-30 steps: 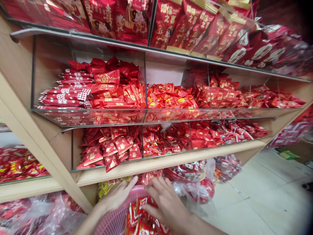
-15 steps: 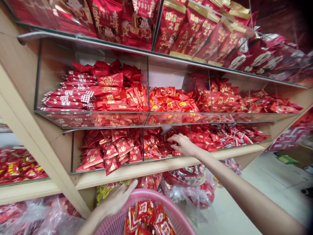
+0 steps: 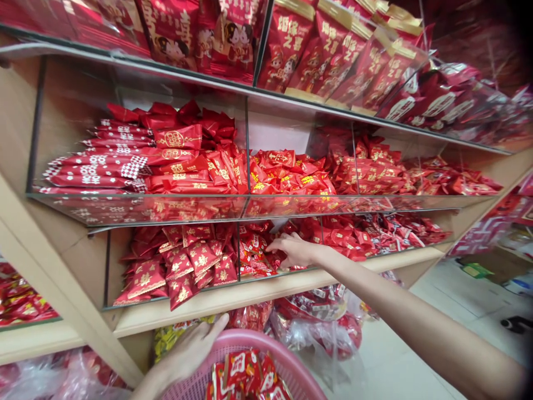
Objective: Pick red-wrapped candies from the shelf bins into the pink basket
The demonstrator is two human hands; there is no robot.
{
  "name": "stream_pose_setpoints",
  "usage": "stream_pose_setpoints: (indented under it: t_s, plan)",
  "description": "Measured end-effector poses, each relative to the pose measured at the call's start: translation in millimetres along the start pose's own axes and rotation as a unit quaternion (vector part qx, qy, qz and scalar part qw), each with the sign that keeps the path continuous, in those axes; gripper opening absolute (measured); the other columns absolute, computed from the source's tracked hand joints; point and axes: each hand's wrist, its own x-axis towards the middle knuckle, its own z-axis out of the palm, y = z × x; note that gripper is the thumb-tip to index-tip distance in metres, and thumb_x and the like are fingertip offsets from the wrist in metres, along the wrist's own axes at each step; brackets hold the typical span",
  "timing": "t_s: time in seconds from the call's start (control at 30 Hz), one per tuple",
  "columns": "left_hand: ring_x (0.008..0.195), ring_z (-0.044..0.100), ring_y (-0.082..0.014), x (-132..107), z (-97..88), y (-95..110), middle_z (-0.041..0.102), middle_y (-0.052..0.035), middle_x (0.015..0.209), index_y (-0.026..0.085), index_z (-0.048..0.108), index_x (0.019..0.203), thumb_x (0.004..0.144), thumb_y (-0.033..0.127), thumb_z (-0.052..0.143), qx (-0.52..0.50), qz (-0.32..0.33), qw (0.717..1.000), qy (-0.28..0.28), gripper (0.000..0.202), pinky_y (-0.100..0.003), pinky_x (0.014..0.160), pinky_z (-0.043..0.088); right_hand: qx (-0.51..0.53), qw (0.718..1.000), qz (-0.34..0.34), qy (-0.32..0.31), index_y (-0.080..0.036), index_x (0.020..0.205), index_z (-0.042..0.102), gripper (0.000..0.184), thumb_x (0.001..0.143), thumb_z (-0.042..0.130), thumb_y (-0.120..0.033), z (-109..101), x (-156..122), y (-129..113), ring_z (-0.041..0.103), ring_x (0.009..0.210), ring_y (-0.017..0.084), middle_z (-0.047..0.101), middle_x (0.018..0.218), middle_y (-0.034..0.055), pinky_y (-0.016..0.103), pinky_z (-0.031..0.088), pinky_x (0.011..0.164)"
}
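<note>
Head view: a pink basket (image 3: 300, 368) sits low and close, and everything else is placed from it. Inside the basket lies a small heap of red packets (image 3: 245, 371), with bare wall showing around it, so the gathering looks partly done. Above the basket, the lower shelf (image 3: 287, 284) carries compartments well stocked with small red sweets (image 3: 255, 247), and to their left are darker pillow packs (image 3: 181, 261) with gold lettering. Judging from this, plenty remains on the shelf, and nothing is seen lifted clear of it.

The right hand (image 3: 293, 250) reaches into the compartment above the basket. Its fingers are bent and parted, the tips at the small red sweets and seemingly touching them; no packet shows clamped between them. The left hand (image 3: 194, 341) lies at the basket's left rim, fingers stretched forward; whether they grip the rim cannot be told.
</note>
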Motion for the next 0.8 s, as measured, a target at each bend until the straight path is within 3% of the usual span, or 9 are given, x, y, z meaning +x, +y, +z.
stream_pose_setpoints:
  t_s: [0.13,0.33,0.43,0.57,0.8]
  plan:
    - [0.103,0.06,-0.0301,-0.2,-0.5,0.7,0.07,-0.011,0.089,0.019,0.067,0.092,0.084,0.069,0.017,-0.026,-0.009,0.999,-0.031,0.071,-0.035,0.089,0.04,0.014,1.0,0.007,0.001,-0.026,0.12,0.059,0.054,0.068,0.074,-0.02,-12.0,-4.2,5.5,0.054,0.108,0.028,0.063,0.117,0.0065,0.042,0.039,0.092]
    - [0.107,0.057,-0.0309,-1.8,-2.9,4.2,0.069,-0.011,0.101,0.019,0.066,0.097,0.084,0.07,0.018,-0.031,-0.011,0.999,-0.033,0.072,-0.037,0.092,0.039,0.094,0.991,0.018,0.089,-0.019,0.128,0.053,0.057,0.073,0.068,-0.016,-31.2,-5.1,23.5,0.057,0.109,0.023,0.061,0.123,0.0076,0.032,0.043,0.092]
    - [0.1,0.061,-0.0315,-2.2,-4.0,6.2,0.069,-0.0117,0.096,0.017,0.067,0.095,0.083,0.071,0.016,-0.019,-0.024,0.999,-0.031,0.075,-0.037,0.085,0.042,0.035,0.995,0.015,0.089,-0.016,0.129,0.052,0.058,0.073,0.068,-0.014,-34.7,-11.7,30.3,0.054,0.114,0.027,0.058,0.126,0.0102,0.035,0.041,0.096]
    - [0.1,0.06,-0.0299,-1.7,-3.8,6.5,0.069,-0.011,0.093,0.018,0.066,0.094,0.084,0.07,0.016,-0.023,-0.016,0.999,-0.037,0.073,-0.036,0.087,0.041,-0.053,0.997,-0.018,0.05,-0.017,0.128,0.052,0.054,0.075,0.063,-0.009,-31.3,-26.3,33.6,0.052,0.116,0.027,0.056,0.128,0.011,0.038,0.04,0.096]
    - [0.099,0.06,-0.0311,-0.4,-1.8,3.1,0.068,-0.0133,0.098,0.016,0.066,0.099,0.083,0.071,0.016,-0.013,-0.02,0.999,-0.031,0.076,-0.037,0.084,0.042,-0.191,0.98,-0.049,0.027,-0.021,0.129,0.05,0.054,0.08,0.045,0.001,-15.0,-44.0,26.9,0.057,0.101,0.026,0.058,0.121,0.0109,0.037,0.044,0.081]
